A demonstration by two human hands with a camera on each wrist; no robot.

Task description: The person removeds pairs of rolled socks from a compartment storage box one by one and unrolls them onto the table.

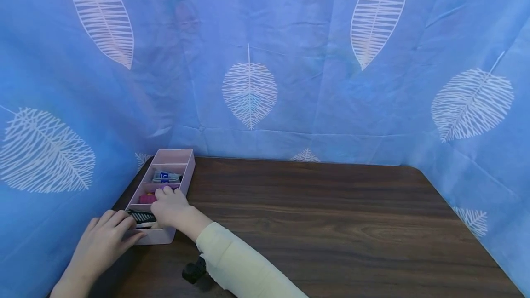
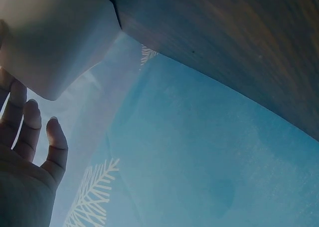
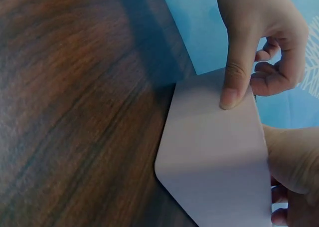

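A pale pink divided storage box (image 1: 189,163) lies lengthwise along the table's left side. My left hand (image 1: 103,238) grips its near end, the thumb (image 3: 234,87) on the outer wall and the fingers over the rim. From the right, my right hand (image 1: 171,208) reaches over the side wall, its fingers down in the box; whether they hold anything is hidden. In the near compartment lies a black, white-striped item (image 1: 142,216) beside a whitish strip. A magenta item (image 1: 146,198) sits one compartment farther, with something purple partly under my right fingers.
A grey tube with a blue label (image 1: 167,177) lies in a farther compartment. The dark wood table (image 1: 331,224) stretches to the right. A blue leaf-patterned curtain (image 1: 290,95) hangs behind and at both sides. A black device (image 1: 193,271) shows under my right sleeve.
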